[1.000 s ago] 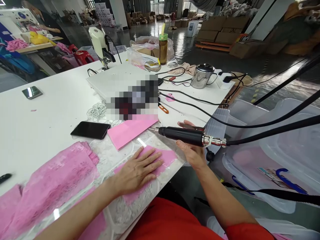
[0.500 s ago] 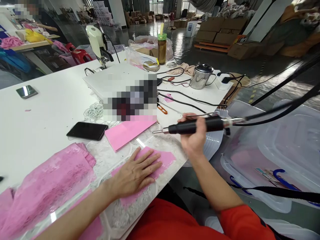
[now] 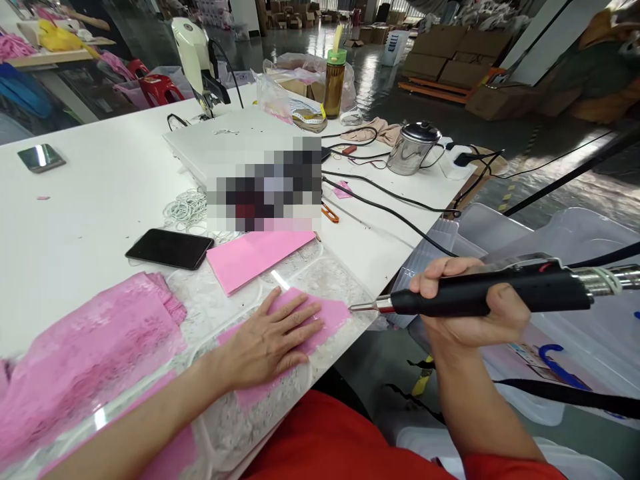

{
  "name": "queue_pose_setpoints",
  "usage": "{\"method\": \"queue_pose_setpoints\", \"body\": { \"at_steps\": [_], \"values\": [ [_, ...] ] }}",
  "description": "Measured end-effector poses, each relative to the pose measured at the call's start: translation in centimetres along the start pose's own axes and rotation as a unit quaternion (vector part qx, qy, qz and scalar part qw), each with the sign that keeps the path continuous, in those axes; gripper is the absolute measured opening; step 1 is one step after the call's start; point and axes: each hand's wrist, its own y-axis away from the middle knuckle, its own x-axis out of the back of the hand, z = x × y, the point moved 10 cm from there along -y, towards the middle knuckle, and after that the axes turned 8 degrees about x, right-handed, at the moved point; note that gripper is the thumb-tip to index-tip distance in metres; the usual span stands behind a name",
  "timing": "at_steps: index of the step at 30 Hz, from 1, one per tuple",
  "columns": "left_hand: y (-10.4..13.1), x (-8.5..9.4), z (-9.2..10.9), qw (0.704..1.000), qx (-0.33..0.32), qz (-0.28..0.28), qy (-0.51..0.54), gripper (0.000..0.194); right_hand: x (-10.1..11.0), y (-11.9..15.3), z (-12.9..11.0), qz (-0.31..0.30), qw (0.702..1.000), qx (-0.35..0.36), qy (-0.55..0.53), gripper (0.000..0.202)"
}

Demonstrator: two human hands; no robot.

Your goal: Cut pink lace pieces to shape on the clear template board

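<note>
My left hand (image 3: 270, 343) lies flat with fingers spread on a pink fabric piece (image 3: 330, 312), pressing it against a clear, patterned plastic sheet (image 3: 345, 277) at the table's front edge. Wrapped round a black corded tool (image 3: 545, 297) with a slim metal tip is my right hand (image 3: 470, 323). That tip points left and meets, or nearly meets, the fabric's right corner. Part of the fabric is hidden under my left hand. A folded pink sheet (image 3: 260, 257) rests just beyond that hand.
Pink lacy fabric (image 3: 100, 360) is heaped at the left, near a black phone (image 3: 170, 248). Farther back are an orange cutter (image 3: 330, 212), a glass mug (image 3: 410, 150), a bottle (image 3: 334, 87) and black cables (image 3: 395, 207). Clear plastic bins (image 3: 560, 233) stand at the right.
My right hand has brought the tool right and nearer to me, lowering its tip from above the plastic sheet to the fabric's right corner. My left hand stays on the fabric. The view has shifted slightly.
</note>
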Motion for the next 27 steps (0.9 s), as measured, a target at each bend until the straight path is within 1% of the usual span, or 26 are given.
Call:
{"method": "queue_pose_setpoints", "body": {
  "at_steps": [4,9,14,19,27],
  "values": [
    [0.05,0.02,0.0,1.0,0.004,0.007,-0.006,0.053,-0.2,-0.08,0.88,0.002,0.996,-0.017,-0.091,0.026],
    [0.09,0.1,0.09,1.0,0.001,0.016,-0.01,0.052,-0.18,-0.57,0.68,-0.011,0.976,0.012,-0.216,0.028],
    [0.08,0.14,0.13,1.0,-0.004,0.019,-0.01,0.053,-0.17,-0.62,0.33,-0.01,0.972,0.015,-0.232,0.029],
    [0.07,0.19,0.12,1.0,-0.002,0.018,-0.002,0.052,-0.72,-0.48,0.26,-0.023,0.971,0.01,-0.238,0.029],
    [0.05,-0.02,0.0,1.0,0.004,0.01,0.004,0.053,-1.0,-0.39,0.09,-0.041,0.969,0.019,-0.241,0.026]
  ]
}}
